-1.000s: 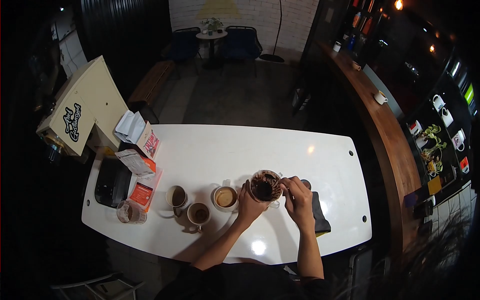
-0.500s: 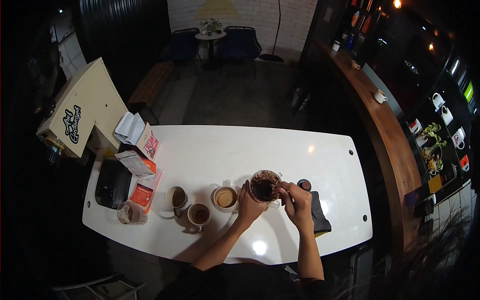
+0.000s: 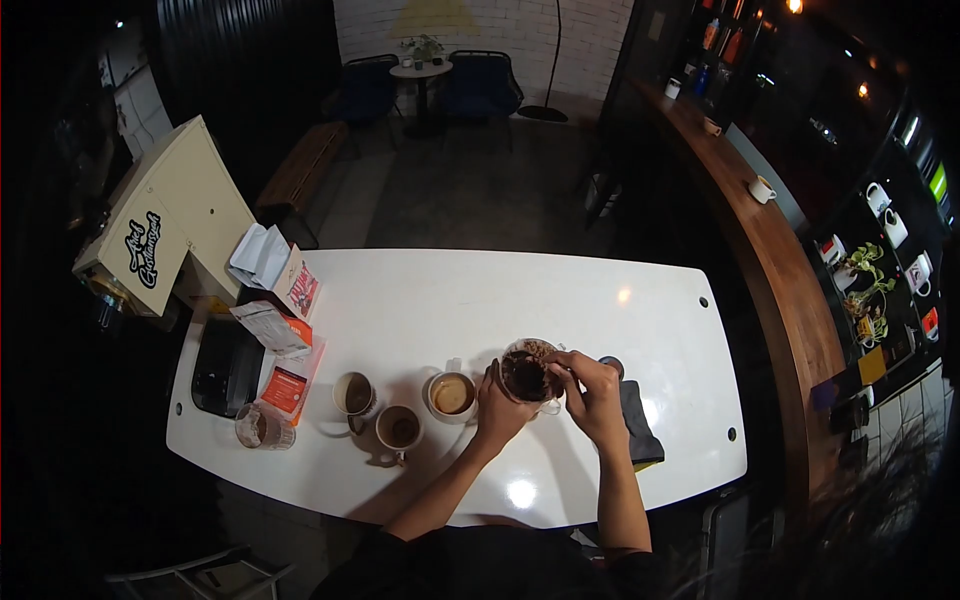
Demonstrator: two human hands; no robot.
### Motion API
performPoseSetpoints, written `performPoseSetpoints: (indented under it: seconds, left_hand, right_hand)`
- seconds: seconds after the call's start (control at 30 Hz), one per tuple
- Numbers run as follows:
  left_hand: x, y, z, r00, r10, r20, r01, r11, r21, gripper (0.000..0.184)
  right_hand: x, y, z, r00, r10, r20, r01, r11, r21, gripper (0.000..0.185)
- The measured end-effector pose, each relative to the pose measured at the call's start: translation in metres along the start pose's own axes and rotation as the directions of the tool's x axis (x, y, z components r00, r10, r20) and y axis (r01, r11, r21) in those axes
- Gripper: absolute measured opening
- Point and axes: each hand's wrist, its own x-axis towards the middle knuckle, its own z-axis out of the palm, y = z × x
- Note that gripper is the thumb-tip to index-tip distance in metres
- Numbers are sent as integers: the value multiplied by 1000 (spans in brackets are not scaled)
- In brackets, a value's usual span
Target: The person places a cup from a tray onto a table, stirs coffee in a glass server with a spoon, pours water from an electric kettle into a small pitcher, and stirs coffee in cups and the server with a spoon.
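A round glass cup (image 3: 535, 346) coated inside with dark brown residue is in front of me, tilted so that its mouth faces me. My left hand (image 3: 502, 408) is wrapped around its left side. At the cup's right rim, the fingers of my right hand (image 3: 592, 388) are pinched together over the opening; what they hold, if anything, is hidden. Left of the cup stands a mug of light brown coffee (image 3: 452, 396). Two more mugs are farther left: one mug (image 3: 354, 395) at the back and another mug (image 3: 399, 428) nearer me, with brown inside.
On the white table (image 3: 470, 290), a dark pouch (image 3: 640, 425) and a small round dark item lie right of my hand. At the left are a used glass (image 3: 262, 427), a black appliance (image 3: 225, 365) and several coffee bags (image 3: 275, 325). A wooden counter (image 3: 760, 260) runs along the right.
My right hand has shifted slightly left and up, its fingers reaching farther over the cup's mouth. My left hand keeps its hold on the cup.
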Motion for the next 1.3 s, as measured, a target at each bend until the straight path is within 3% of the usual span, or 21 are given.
performPoseSetpoints:
  seconds: [0.2,0.27,0.37,0.47,0.63,0.7,0.77,0.9,1.3]
  left_hand:
    - [-1,-3,2,1000,-17,-7,17,1000,17,52]
    - [0,-7,4,1000,-13,-23,14,999,30,43]
    - [-1,-15,7,999,-24,-32,22,998,-57,41]
    - [-1,-15,7,1000,4,-20,-4,1000,-26,40]
    - [4,1,2,998,39,-40,-40,999,-26,45]
    - [3,2,2,998,67,-15,-67,997,-24,47]
    - [3,4,3,1000,0,-24,-3,994,-105,50]
    - [2,3,0,1000,10,-11,-11,999,-50,50]
    - [1,-9,4,1000,-10,27,13,993,-120,47]
  right_hand:
    - [-5,3,-2,998,51,40,-51,999,12,9]
    - [-6,3,-3,998,60,28,-61,998,7,10]
    - [-6,0,-5,996,81,27,-80,997,-6,10]
    - [-5,3,-6,996,82,29,-81,997,-12,10]
    - [-3,11,-4,992,126,-9,-120,965,232,8]
    - [1,6,-5,994,106,-5,-102,972,209,8]
    - [2,3,-4,996,85,0,-84,979,186,8]
    - [1,7,0,994,108,19,-109,977,182,7]
    - [-10,15,-1,978,206,19,-205,954,221,8]
